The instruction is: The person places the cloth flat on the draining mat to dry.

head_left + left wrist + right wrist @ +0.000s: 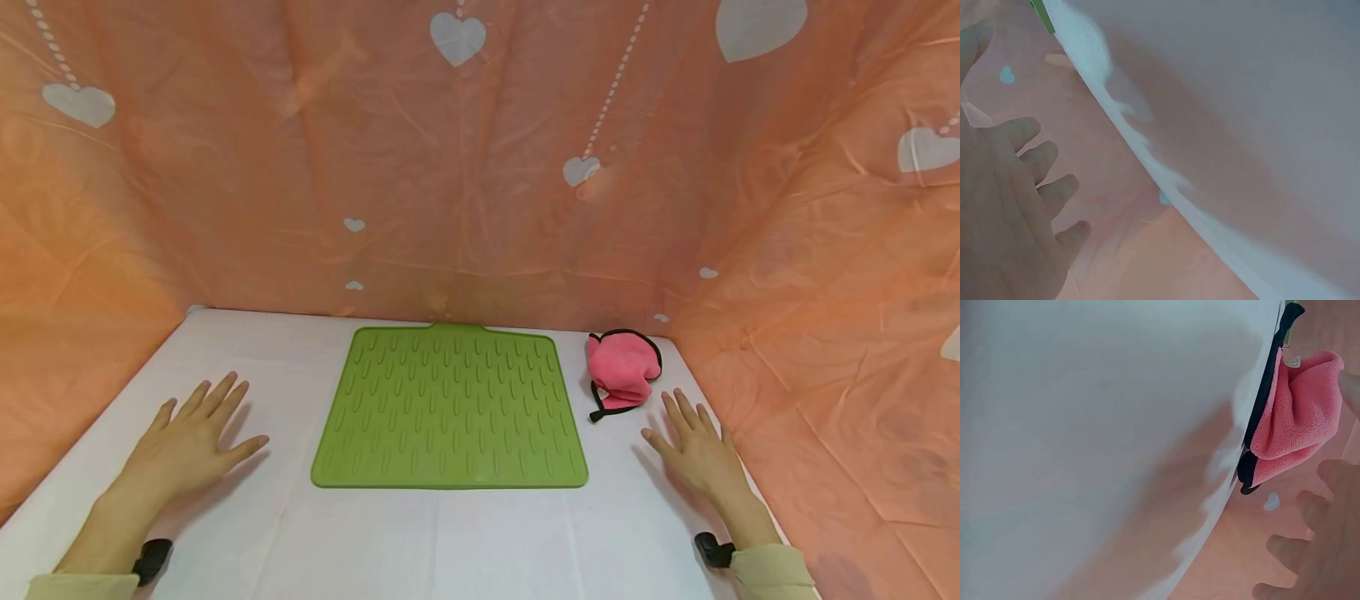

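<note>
My left hand (186, 446) hovers over the white table on the left, fingers spread, holding nothing; its shadow falls below it. On the right, my right hand (701, 454) is likewise spread and holds nothing. Just beyond its fingertips lies a crumpled pink cloth (621, 371) with black edging and a small black tab. The right wrist view shows the fluffy pink cloth (1300, 412) beside the fingers, apart from them. Between the hands a green ridged mat (450, 408) lies flat, with a tab at its far edge. In the left wrist view the left hand (1013, 200) shows its palm.
Orange curtains (465, 208) printed with pale hearts rise behind the table and on both sides. The white tabletop (442, 542) extends in front of the mat. Each wrist wears a black band, the left band (153, 560) and the right band (712, 550).
</note>
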The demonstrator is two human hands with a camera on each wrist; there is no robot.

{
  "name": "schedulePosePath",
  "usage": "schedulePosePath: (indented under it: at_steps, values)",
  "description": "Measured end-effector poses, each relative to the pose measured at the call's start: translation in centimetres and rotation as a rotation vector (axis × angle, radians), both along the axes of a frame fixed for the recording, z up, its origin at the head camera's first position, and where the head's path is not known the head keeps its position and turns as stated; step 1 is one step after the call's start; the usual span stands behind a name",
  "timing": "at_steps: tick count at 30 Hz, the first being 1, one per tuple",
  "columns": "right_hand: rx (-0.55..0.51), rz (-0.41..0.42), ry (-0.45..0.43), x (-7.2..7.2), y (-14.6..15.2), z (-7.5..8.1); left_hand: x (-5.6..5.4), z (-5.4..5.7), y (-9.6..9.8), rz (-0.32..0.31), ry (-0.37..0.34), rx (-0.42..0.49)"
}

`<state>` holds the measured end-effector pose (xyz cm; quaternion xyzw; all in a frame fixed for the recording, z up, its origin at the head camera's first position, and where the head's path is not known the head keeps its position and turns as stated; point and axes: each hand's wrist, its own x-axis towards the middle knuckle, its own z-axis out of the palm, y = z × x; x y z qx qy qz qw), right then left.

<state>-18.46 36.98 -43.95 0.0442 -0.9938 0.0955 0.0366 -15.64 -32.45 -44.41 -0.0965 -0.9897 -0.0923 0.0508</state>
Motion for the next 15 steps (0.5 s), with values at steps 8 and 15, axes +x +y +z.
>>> schedulePosePath:
  at_steps: [8, 15]
  values:
    - [-0.013, 0.011, 0.044, -0.12, -0.14, 0.14, -0.14, -0.20, 0.32, -0.019, 0.044, 0.008]
    - [-0.019, 0.052, 0.115, -0.76, -0.34, 0.30, -0.16, -0.03, 1.04, -0.036, 0.068, 0.009]
